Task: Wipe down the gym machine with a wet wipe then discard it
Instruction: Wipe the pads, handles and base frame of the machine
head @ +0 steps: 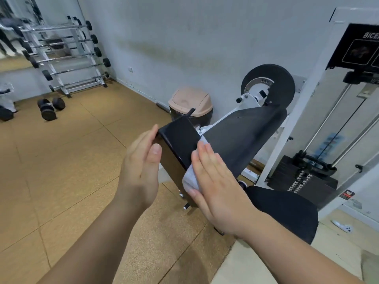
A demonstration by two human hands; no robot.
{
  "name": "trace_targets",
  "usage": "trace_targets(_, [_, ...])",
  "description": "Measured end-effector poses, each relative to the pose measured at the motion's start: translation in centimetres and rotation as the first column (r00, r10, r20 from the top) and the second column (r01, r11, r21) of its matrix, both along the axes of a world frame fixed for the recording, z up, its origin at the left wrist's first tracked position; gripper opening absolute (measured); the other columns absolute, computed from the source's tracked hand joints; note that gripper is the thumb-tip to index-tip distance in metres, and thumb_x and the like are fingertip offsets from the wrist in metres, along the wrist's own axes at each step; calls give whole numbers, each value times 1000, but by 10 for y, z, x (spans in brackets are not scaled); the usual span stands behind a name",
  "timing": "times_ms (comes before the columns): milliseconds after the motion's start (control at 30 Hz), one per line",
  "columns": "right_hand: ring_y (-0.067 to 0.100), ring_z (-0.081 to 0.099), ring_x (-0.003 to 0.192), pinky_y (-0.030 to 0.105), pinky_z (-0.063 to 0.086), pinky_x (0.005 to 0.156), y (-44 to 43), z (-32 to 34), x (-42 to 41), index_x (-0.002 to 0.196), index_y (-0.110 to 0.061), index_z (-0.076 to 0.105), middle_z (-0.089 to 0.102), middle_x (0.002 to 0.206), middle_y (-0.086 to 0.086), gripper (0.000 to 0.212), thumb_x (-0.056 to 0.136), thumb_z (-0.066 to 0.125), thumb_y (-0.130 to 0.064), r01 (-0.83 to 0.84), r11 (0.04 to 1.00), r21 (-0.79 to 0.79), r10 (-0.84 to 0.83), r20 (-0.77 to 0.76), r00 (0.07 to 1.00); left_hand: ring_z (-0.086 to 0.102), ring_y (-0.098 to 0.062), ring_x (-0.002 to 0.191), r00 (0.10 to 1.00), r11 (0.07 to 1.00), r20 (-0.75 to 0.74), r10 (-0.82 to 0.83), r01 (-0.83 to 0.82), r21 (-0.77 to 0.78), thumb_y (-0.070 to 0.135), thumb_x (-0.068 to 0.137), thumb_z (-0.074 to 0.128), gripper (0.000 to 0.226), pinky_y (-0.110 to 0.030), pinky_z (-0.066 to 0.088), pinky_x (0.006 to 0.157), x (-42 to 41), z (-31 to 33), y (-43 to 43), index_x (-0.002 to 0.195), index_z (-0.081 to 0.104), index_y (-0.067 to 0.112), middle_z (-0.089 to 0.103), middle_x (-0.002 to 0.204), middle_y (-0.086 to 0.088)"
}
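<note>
Both of my bare forearms reach forward from the bottom edge, over a tan tiled floor. My right hand [217, 187] lies flat, fingers straight and together, pressing a white wet wipe [189, 179] onto the near right edge of a small glossy black pad [178, 138] on the gym machine [292, 128]. The wipe peeks out under my palm and past my fingertips. My left hand [141, 160] braces the pad's opposite edge, fingers straight along it and thumb laid against its side; it grasps nothing.

Just beyond my right fingertips a long slanted pad [242, 136] rises away from me. Under my right wrist sits the black seat [287, 212]. Past my left fingertips, against the wall, stands a tan swing-lid bin [190, 103].

I judge the wiping to be under way: the wipe is working on the small pad, and I cannot tell which other surfaces are already clean. Discarding is not yet done; the bin waits close by.

High and far to the right of my right hand, a black placard [361, 46] shows white letters "BICE", cut off by the frame edge. A small red sticker low on the machine is too small to read.
</note>
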State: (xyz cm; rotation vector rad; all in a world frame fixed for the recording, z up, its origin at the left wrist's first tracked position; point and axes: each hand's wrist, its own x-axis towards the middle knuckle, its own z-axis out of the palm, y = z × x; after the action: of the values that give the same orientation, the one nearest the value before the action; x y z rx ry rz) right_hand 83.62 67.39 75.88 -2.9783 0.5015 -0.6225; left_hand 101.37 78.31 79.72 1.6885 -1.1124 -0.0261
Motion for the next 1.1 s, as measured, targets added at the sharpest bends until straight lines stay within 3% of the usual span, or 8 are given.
trace_targets(167, [25, -7, 159, 38, 2, 127, -15, -11, -8, 162, 0, 11, -2, 172, 15, 69, 109, 31, -40, -74, 997, 31, 72, 74, 995, 33, -2, 144, 974, 978, 113, 198, -205, 45, 56, 96, 29, 65, -26, 24, 118, -20, 9, -10, 152, 44, 24, 44, 153, 11])
trace_targets(300, [25, 0, 159, 40, 10, 129, -34, -19, -13, 161, 1, 19, 4, 172, 14, 66, 108, 34, -35, -196, 974, 109, 175, 180, 968, 36, 0, 136, 922, 931, 187, 339, -357, 76, 54, 95, 34, 63, -5, 18, 108, -40, 18, -29, 149, 46, 22, 47, 145, 8])
trace_targets(400, [22, -4, 159, 38, 11, 128, -53, -29, -18, 163, -3, 8, -5, 173, 8, 65, 109, 30, -34, -300, 927, 226, 256, 205, 945, 39, -8, 136, 858, 878, 283, 430, -470, 93, 52, 97, 36, 63, -12, 21, 111, -52, 20, -43, 148, 47, 17, 48, 144, 3])
trace_targets(500, [5, -16, 156, 26, 0, 127, -66, -32, -28, 160, -24, -14, -22, 169, -15, 68, 111, 32, -35, -439, 708, 553, 384, 222, 897, 37, -12, 141, 809, 808, 288, 512, -568, 159, 50, 95, 40, 65, -25, 24, 115, -64, 22, -58, 152, 43, 17, 44, 149, 2])
trace_targets(633, [-12, -23, 147, 12, -8, 121, -80, -25, -30, 153, -35, -24, -26, 163, -28, 76, 111, 39, -29, -490, 345, 801, 507, 281, 815, 21, 17, 136, 766, 741, 296, 570, -635, 216, 47, 96, 38, 68, 1, 10, 107, -74, 23, -66, 157, 35, 18, 31, 153, 13])
trace_targets(767, [-18, -22, 144, 18, -5, 122, -91, -10, -9, 154, -42, -23, -26, 161, -32, 75, 109, 37, -43, -462, 115, 879, 540, 335, 772, 28, 16, 137, 793, 751, 212, 571, -609, 256, 46, 99, 35, 61, 0, 17, 108, -75, 30, -61, 155, 39, 22, 38, 153, 10])
trace_targets(967, [-3, -17, 152, 36, -5, 129, -105, 25, 63, 162, -27, -11, -17, 169, -16, 67, 112, 31, -39, -427, -43, 903, 472, 395, 788, 32, 9, 137, 811, 754, 165, 561, -583, 303, 60, 95, 29, 67, -6, 22, 108, -85, 42, -68, 150, 43, 25, 42, 146, 11])
trace_targets(1100, [-6, -18, 151, 32, -7, 128, -108, 20, 61, 162, -30, -15, -19, 168, -18, 66, 113, 29, -36, -450, -52, 892, 502, 413, 760, 20, 17, 141, 794, 710, 252, 553, -608, 355, 55, 99, 31, 68, 1, 14, 108, -87, 39, -67, 158, 33, 22, 31, 158, 13])
